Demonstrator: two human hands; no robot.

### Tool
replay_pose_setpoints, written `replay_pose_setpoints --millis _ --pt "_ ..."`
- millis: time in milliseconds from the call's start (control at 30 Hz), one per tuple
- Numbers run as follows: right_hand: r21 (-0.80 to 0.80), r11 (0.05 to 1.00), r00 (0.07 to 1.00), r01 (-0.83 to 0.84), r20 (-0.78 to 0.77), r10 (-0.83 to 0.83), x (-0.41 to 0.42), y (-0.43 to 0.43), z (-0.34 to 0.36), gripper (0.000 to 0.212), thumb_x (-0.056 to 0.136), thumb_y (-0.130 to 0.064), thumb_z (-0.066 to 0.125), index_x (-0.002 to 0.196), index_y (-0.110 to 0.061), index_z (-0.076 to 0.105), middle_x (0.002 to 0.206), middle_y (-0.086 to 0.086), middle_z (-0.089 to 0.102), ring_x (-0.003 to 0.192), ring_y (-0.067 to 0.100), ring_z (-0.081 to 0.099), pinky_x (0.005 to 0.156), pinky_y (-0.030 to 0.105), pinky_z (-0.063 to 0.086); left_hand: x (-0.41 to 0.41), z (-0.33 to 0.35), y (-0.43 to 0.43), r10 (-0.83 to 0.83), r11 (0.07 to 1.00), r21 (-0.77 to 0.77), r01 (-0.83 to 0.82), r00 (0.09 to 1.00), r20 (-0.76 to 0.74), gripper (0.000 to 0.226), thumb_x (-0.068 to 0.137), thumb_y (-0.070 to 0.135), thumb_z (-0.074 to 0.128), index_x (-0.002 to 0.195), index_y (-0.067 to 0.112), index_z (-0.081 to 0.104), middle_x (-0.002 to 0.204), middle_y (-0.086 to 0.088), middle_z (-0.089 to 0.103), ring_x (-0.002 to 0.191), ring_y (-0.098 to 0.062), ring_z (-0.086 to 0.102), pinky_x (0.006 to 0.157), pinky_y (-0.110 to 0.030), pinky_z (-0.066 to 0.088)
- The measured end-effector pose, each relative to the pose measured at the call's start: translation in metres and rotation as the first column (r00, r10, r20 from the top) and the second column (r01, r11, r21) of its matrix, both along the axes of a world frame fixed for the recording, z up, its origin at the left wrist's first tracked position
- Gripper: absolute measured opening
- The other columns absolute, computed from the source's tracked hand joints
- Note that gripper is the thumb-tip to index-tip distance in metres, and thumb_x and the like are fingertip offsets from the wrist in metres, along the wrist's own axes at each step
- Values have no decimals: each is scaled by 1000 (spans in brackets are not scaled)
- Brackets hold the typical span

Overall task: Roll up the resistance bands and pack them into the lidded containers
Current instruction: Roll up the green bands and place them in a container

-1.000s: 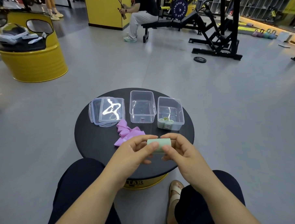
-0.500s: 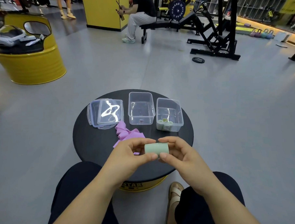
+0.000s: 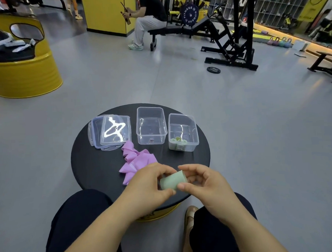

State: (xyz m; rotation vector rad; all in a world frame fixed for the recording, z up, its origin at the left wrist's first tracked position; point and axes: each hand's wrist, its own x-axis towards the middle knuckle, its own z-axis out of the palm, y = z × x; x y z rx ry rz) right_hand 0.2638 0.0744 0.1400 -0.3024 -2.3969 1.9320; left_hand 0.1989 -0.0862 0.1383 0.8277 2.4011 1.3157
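Both hands, left hand (image 3: 145, 185) and right hand (image 3: 203, 183), pinched the rolled green band (image 3: 173, 180) above the table's (image 3: 91, 167) near edge. Rolling looked finished; next, place it in the right container (image 3: 182, 132), which already held green rolls.

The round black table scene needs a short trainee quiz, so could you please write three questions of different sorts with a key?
1. True or false: the purple band is rolled up.
2. Which container already holds rolled bands? A. middle container B. right container
3. Fill in: both the left hand and the right hand grip the ____ roll.

Key: 1. False, it lies loose and crumpled on the table. 2. B; the middle one holds no band. 3. Green. The lids lie stacked at the left, off both containers.
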Motion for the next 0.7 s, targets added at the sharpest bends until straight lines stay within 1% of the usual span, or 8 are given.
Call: replay_pose_setpoints --millis 67,200,267,367,500,567,633,700 --pt "-13 1000 1000 19 -1 -19 -7 6 -1 38 72 -5 78 100 -28 68 90 -7 72 87 13 66 85 29 54 -5 -6 6 14 999 50 -13 1000 -16 34 75 12 72 93 37 59 96 15 60 90 7 50 72 -8 40" --pt "-32 999 1000 -20 -5 20 -31 22 -7 36 72 -7 79 100 -27 69 95 -3 72 93 14 67 84 25 53 -24 -19 22 74 987 144 -70 997 -23 33 74 8 73 93 32 63 94 14 61 89 3 51 73 -7 40" --pt "-12 999 999 -31 -12 31 -49 33 -13 34 73 -8 79 100 -25 69 96 -1 72 93 15 67 85 26 53 -39 -27 32 88 985 150 -80 995 -48 32 74 8 73 95 30 64 94 15 62 91 0 51 75 -6 38" --pt "29 998 999 -48 -14 49 -82 53 -24 31 74 -9 78 98 -25 68 94 -2 71 91 12 66 85 27 54 -69 -39 50 81 987 144 -71 994 -66 30 75 8 73 97 28 65 95 15 62 91 0 51 74 -7 39" --pt "125 991 998 -56 -6 58 -127 82 -42 27 76 -11 76 93 -29 66 92 -6 68 86 4 64 81 19 52 -113 -58 82 82 990 116 -76 996 -40 31 76 9 73 98 27 65 99 12 61 94 3 50 76 -3 36" --pt "160 986 999 -37 -1 38 -149 101 -53 27 77 -10 75 89 -32 65 89 -8 67 81 1 62 77 13 49 -137 -72 103 74 992 104 -71 997 -22 32 75 9 74 98 29 65 99 12 61 94 4 51 76 -4 37" --pt "195 980 1000 -24 14 22 -170 121 -63 25 78 -12 75 89 -32 65 88 -7 67 81 3 62 77 12 48 -160 -87 124 57 992 111 -59 998 16 38 73 9 76 96 36 63 97 14 60 91 6 52 75 -5 40" --pt "239 971 999 -14 35 6 -189 143 -74 22 79 -15 74 90 -31 66 88 -10 68 83 3 62 77 11 48 -183 -101 143 33 993 110 -40 997 64 42 72 11 78 97 40 61 98 13 60 90 5 55 76 -5 42"
